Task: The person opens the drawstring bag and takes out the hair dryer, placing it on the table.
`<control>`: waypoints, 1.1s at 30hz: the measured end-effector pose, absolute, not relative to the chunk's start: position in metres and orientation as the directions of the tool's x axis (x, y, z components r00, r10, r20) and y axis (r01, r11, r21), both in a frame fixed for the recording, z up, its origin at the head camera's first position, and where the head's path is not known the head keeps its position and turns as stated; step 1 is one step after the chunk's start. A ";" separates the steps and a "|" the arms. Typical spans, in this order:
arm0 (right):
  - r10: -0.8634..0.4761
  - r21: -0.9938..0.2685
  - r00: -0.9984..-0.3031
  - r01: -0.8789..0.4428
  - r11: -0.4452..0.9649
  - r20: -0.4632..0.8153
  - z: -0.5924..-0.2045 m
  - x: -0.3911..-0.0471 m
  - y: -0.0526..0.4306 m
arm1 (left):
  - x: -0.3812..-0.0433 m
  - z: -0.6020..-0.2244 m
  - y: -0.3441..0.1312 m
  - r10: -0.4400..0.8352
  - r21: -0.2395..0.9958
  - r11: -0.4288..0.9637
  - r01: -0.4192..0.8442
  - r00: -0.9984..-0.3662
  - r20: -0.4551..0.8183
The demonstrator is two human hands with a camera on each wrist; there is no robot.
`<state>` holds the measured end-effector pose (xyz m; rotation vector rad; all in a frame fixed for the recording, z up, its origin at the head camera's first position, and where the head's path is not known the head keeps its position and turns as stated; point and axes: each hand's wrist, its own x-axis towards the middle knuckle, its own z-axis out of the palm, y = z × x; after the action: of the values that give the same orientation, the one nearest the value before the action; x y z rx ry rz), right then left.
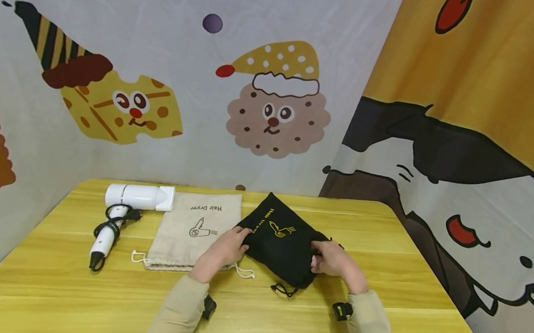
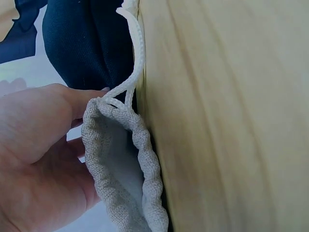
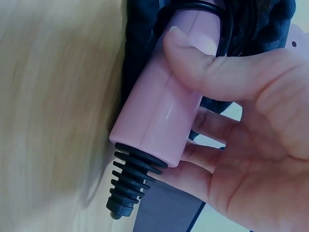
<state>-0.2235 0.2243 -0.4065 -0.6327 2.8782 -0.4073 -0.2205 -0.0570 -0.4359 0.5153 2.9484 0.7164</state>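
A black drawstring bag (image 1: 280, 235) with yellow "Hair Dryer" print lies tilted on the table, bulging with something inside. At its left edge my left hand (image 1: 229, 244) holds the cloth. My right hand (image 1: 332, 259) is at the bag's right end. In the right wrist view this hand (image 3: 260, 116) grips the pink handle of a hair dryer (image 3: 159, 101), with a ribbed black cord guard (image 3: 130, 179) at its end. The dryer's other end is hidden by black cloth. Beneath my left wrist lies a beige drawstring bag (image 1: 172, 237), whose gathered mouth shows in the left wrist view.
A white hair dryer (image 1: 139, 197) lies at the left, its black cord wound around the handle and its nozzle over the beige bag's corner. White drawstrings (image 1: 245, 273) trail from that bag. Printed cloth (image 1: 266, 171) hangs behind the wooden table (image 1: 255, 317).
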 end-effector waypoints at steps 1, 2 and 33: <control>-0.435 -0.300 -0.895 -0.390 0.870 -0.099 -0.406 -0.223 0.226 | -0.221 -0.436 -0.057 0.338 0.454 0.837 0.307 -0.941 0.013; -0.438 -0.305 -0.893 -0.392 0.868 -0.098 -0.406 -0.222 0.227 | -0.220 -0.436 -0.057 0.337 0.455 0.837 0.304 -0.941 0.009; -0.462 -0.307 -0.882 -0.416 0.856 -0.093 -0.408 -0.221 0.247 | -0.220 -0.439 -0.057 0.348 0.471 0.822 0.319 -0.937 0.028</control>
<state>-0.2213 0.2473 -0.4079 -0.6838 2.8676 -0.4198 -0.2204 -0.0569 -0.4385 0.5389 2.9425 0.7454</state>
